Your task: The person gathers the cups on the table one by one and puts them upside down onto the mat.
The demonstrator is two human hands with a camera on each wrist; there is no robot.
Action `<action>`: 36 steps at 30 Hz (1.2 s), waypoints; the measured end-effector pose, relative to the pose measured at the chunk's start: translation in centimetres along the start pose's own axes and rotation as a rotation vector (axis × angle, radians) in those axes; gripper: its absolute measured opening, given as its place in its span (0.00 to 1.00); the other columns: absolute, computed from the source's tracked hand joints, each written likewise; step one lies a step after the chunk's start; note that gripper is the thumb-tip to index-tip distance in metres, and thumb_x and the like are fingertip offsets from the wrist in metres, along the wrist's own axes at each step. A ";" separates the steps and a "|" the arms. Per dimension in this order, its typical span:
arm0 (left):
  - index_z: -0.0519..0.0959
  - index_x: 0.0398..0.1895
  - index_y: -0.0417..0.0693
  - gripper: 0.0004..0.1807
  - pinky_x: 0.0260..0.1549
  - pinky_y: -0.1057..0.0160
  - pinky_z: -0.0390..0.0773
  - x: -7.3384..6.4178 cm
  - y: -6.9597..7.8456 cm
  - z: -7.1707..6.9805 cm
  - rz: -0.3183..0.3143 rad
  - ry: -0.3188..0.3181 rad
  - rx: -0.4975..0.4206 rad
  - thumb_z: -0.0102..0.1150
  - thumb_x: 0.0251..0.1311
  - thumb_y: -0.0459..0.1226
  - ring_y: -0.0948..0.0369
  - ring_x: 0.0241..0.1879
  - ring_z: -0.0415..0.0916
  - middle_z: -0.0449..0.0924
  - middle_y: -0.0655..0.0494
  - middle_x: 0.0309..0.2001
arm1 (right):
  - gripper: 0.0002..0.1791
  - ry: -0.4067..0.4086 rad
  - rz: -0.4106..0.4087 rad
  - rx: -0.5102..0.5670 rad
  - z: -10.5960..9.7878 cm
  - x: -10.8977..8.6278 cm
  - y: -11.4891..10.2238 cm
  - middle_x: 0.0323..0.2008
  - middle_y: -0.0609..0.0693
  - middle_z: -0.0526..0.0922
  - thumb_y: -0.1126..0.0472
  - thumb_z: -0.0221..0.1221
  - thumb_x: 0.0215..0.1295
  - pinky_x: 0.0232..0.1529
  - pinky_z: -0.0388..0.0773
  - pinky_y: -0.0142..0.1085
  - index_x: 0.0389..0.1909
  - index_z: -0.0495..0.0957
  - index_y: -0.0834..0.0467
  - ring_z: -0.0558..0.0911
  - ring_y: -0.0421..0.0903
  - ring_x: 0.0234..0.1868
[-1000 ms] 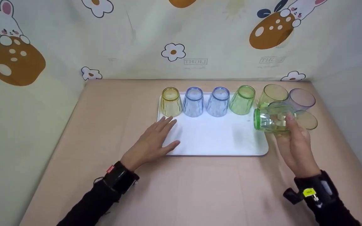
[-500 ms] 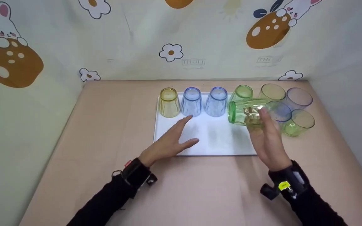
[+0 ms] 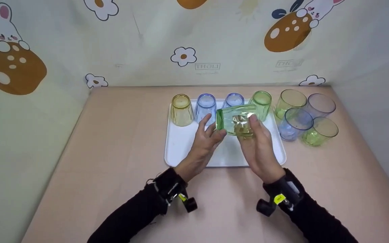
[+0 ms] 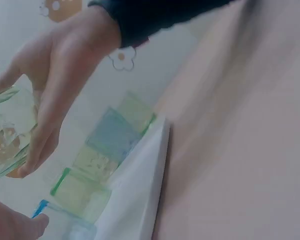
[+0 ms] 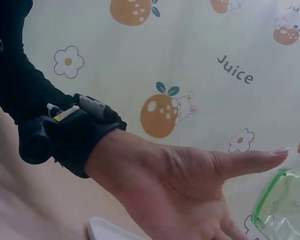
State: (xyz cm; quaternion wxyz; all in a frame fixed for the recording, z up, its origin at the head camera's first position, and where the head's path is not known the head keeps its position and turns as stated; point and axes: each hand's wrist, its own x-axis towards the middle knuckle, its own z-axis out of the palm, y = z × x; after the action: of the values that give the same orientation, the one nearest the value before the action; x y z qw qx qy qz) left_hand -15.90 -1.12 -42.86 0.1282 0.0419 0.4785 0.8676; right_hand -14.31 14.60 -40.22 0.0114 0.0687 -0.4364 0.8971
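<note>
In the head view my right hand [image 3: 263, 153] grips a green drinking glass [image 3: 230, 118] on its side above the tray, its thick base pointing left. The left wrist view shows those fingers around the glass [image 4: 15, 125] too. My left hand [image 3: 198, 150] is at the base end, fingers spread and fingertips right by the rim of the base. From the right wrist, the left thumb [image 5: 255, 161] looks straight beside the green base. Behind stand upside-down glasses on the white tray [image 3: 187, 148]: a yellow one [image 3: 182, 113], two blue, including one [image 3: 206, 108], and a green one [image 3: 262, 101].
Right of the tray, upright glasses cluster on the table [image 3: 113, 141]: a yellow-green one [image 3: 287, 101], a purple one [image 3: 321, 103], a blue one [image 3: 290, 128] and a green one [image 3: 316, 135]. A patterned cloth [image 3: 140, 64] rises behind the table.
My right hand has carried the green glass left, from over the upright cluster to above the tray. My left hand has moved right and up to meet the glass's base.
</note>
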 end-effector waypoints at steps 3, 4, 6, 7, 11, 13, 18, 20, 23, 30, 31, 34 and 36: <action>0.41 0.80 0.48 0.83 0.68 0.54 0.63 0.1 -0.4 0.8 -0.029 0.059 -0.163 0.88 0.22 0.58 0.49 0.73 0.58 0.56 0.42 0.74 | 0.32 0.002 0.002 -0.012 0.6 -0.1 0.4 0.68 0.63 0.63 0.50 0.50 0.81 0.72 0.59 0.43 0.72 0.57 0.68 0.67 0.51 0.68; 0.42 0.80 0.48 0.82 0.69 0.53 0.62 0.1 -0.5 1.0 -0.028 0.070 -0.192 0.88 0.23 0.59 0.50 0.72 0.58 0.57 0.44 0.74 | 0.31 0.002 0.003 -0.012 0.8 -0.1 0.6 0.68 0.63 0.63 0.51 0.49 0.81 0.72 0.59 0.43 0.72 0.56 0.68 0.66 0.52 0.69; 0.45 0.79 0.48 0.78 0.70 0.52 0.59 0.1 -0.7 1.2 -0.010 0.073 -0.218 0.87 0.25 0.59 0.52 0.72 0.60 0.59 0.46 0.73 | 0.31 -0.002 0.002 -0.011 1.2 -0.2 1.0 0.70 0.62 0.62 0.52 0.49 0.81 0.72 0.59 0.42 0.72 0.55 0.69 0.65 0.51 0.71; 0.47 0.78 0.48 0.76 0.70 0.51 0.58 0.1 -0.7 1.3 0.001 0.071 -0.229 0.86 0.27 0.59 0.53 0.71 0.61 0.61 0.47 0.72 | 0.31 -0.009 -0.001 -0.014 1.3 -0.3 1.2 0.70 0.62 0.62 0.53 0.49 0.81 0.72 0.59 0.42 0.72 0.54 0.69 0.65 0.52 0.72; 0.56 0.74 0.47 0.65 0.69 0.53 0.60 0.1 -0.6 1.6 0.050 0.055 -0.286 0.86 0.33 0.54 0.54 0.68 0.64 0.65 0.49 0.69 | 0.33 -0.028 -0.009 -0.036 1.5 -0.5 1.9 0.71 0.62 0.61 0.51 0.49 0.80 0.71 0.60 0.41 0.72 0.54 0.70 0.64 0.51 0.72; 0.58 0.73 0.46 0.63 0.68 0.55 0.62 0.0 -0.4 1.7 0.063 0.050 -0.307 0.86 0.34 0.52 0.54 0.68 0.65 0.66 0.49 0.68 | 0.34 -0.038 -0.015 -0.054 1.6 -0.6 2.1 0.71 0.62 0.62 0.50 0.51 0.80 0.71 0.60 0.41 0.71 0.54 0.70 0.64 0.52 0.72; 0.61 0.72 0.44 0.58 0.67 0.56 0.64 -0.4 -0.2 1.7 0.071 0.041 -0.307 0.86 0.38 0.48 0.54 0.67 0.66 0.68 0.48 0.66 | 0.34 -0.057 -0.017 -0.081 1.7 -0.9 2.2 0.71 0.62 0.61 0.50 0.53 0.79 0.72 0.60 0.41 0.71 0.54 0.68 0.64 0.51 0.73; 0.63 0.70 0.44 0.55 0.67 0.56 0.64 -0.5 -0.2 1.7 0.078 0.034 -0.303 0.85 0.40 0.47 0.54 0.67 0.66 0.68 0.47 0.66 | 0.34 -0.058 -0.017 -0.083 1.8 -0.9 2.2 0.71 0.62 0.61 0.50 0.54 0.78 0.71 0.60 0.41 0.71 0.54 0.67 0.64 0.52 0.72; 0.64 0.70 0.44 0.52 0.67 0.55 0.65 -0.6 -0.2 1.6 0.086 0.021 -0.279 0.84 0.43 0.47 0.53 0.67 0.65 0.68 0.47 0.67 | 0.35 -0.052 -0.017 -0.074 1.7 -1.0 2.2 0.70 0.63 0.61 0.50 0.55 0.77 0.71 0.61 0.42 0.71 0.54 0.69 0.64 0.53 0.72; 0.63 0.70 0.42 0.47 0.67 0.56 0.65 -0.9 -0.3 1.4 0.079 0.026 -0.229 0.80 0.50 0.43 0.54 0.67 0.66 0.67 0.46 0.66 | 0.37 -0.037 0.012 -0.047 1.3 -1.2 2.4 0.71 0.62 0.59 0.52 0.58 0.76 0.71 0.61 0.41 0.72 0.53 0.68 0.64 0.52 0.72; 0.64 0.69 0.42 0.46 0.67 0.57 0.65 -0.9 -0.3 1.3 0.079 0.022 -0.234 0.80 0.50 0.42 0.54 0.66 0.66 0.68 0.46 0.66 | 0.37 -0.036 0.017 -0.049 1.3 -1.2 2.4 0.72 0.62 0.59 0.52 0.57 0.76 0.71 0.61 0.41 0.72 0.53 0.68 0.64 0.52 0.72; 0.64 0.68 0.40 0.45 0.67 0.57 0.65 -1.0 -0.3 1.3 0.087 0.014 -0.263 0.80 0.50 0.41 0.53 0.65 0.67 0.69 0.45 0.64 | 0.36 -0.037 0.032 -0.049 1.0 -1.2 2.4 0.72 0.62 0.59 0.53 0.57 0.77 0.71 0.61 0.40 0.73 0.52 0.68 0.64 0.51 0.73; 0.65 0.67 0.39 0.45 0.67 0.57 0.64 -1.2 -0.3 1.2 0.094 0.006 -0.275 0.81 0.49 0.40 0.53 0.65 0.68 0.70 0.45 0.64 | 0.36 -0.038 0.038 -0.051 0.9 -1.3 2.4 0.72 0.61 0.59 0.54 0.57 0.77 0.71 0.61 0.40 0.73 0.52 0.68 0.64 0.51 0.73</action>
State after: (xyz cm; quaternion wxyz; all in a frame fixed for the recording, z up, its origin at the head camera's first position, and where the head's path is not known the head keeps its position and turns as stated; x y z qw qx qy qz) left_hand -14.49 -0.28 -42.43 0.0905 0.0434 0.3528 0.9303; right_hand -13.13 12.48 -41.75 -0.0123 0.0772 -0.4604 0.8843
